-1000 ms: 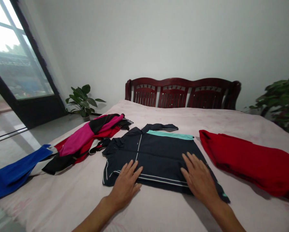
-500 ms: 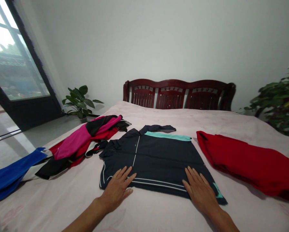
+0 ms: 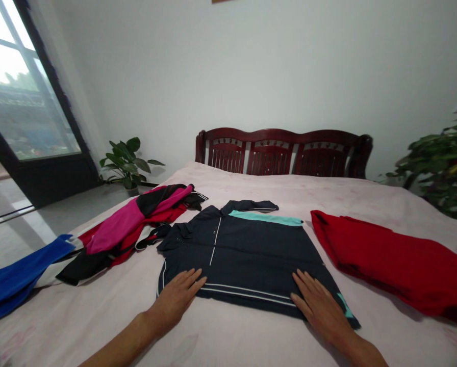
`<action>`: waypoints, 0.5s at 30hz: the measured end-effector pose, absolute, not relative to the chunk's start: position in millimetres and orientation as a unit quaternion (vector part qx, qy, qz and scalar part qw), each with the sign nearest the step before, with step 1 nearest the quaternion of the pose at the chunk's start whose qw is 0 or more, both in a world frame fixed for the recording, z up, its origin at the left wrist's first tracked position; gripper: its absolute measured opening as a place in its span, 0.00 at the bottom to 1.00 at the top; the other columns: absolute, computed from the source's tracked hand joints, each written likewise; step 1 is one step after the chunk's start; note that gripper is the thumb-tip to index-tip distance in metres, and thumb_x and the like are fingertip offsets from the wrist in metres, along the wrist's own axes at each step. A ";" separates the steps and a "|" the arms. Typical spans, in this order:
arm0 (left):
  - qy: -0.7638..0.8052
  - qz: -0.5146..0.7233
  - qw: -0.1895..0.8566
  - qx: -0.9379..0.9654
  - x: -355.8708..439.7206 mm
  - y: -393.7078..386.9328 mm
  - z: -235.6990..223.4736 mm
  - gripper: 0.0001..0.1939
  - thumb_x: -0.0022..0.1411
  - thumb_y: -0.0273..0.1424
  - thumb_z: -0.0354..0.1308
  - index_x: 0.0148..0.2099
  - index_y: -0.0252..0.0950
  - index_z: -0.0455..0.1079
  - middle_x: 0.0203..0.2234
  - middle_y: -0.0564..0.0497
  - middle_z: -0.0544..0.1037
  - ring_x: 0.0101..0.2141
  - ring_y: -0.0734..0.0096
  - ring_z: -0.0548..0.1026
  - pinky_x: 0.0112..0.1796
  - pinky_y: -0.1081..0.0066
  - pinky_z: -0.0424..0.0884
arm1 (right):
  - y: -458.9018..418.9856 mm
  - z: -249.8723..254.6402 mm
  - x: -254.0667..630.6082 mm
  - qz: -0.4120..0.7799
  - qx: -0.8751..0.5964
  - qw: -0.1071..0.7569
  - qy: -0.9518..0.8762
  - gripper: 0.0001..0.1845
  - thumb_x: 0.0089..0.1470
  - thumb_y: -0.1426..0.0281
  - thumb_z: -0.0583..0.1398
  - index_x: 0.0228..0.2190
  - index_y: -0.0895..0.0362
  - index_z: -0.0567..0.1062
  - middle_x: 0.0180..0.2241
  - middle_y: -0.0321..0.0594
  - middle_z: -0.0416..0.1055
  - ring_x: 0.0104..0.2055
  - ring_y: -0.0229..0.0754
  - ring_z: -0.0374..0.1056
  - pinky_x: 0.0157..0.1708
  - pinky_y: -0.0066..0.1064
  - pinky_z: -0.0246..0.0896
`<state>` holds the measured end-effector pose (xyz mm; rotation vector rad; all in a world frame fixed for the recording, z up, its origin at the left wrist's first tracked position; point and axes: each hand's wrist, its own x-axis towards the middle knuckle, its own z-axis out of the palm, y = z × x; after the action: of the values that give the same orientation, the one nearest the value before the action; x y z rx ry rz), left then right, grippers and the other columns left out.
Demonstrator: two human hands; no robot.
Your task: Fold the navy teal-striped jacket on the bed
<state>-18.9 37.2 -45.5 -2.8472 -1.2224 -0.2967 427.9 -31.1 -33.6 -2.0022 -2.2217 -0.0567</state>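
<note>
Both hands lie flat and open on the dark jacket (image 3: 247,257) — left hand (image 3: 177,298) at its lower left corner, right hand (image 3: 320,306) at its lower right. The jacket sits mid-frame on the pink bed (image 3: 232,336).

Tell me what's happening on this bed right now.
A person presses both hands flat on the near edge of a folded dark navy jacket with a teal stripe, left hand at its left corner, right hand at its right. It lies on the pink bedsheet, between a red garment and a heap of pink, black and blue clothes.
</note>
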 end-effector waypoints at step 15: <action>-0.415 -0.089 -0.075 -0.902 -53.6 21.1 -28.5 0.39 0.58 0.14 0.45 0.66 0.56 0.59 0.62 0.56 0.67 0.62 0.62 0.64 0.59 0.56 0.65 | -66.2 -34.4 463.9 -0.076 -0.549 0.084 -0.828 0.35 0.48 0.81 0.50 0.55 0.45 0.73 0.52 0.35 0.75 0.49 0.46 0.74 0.49 0.41 0.70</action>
<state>-53.6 21.1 -28.5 -2.9795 -1.3692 -0.2933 463.9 -66.2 -34.4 -1.6386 -2.4710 -0.2267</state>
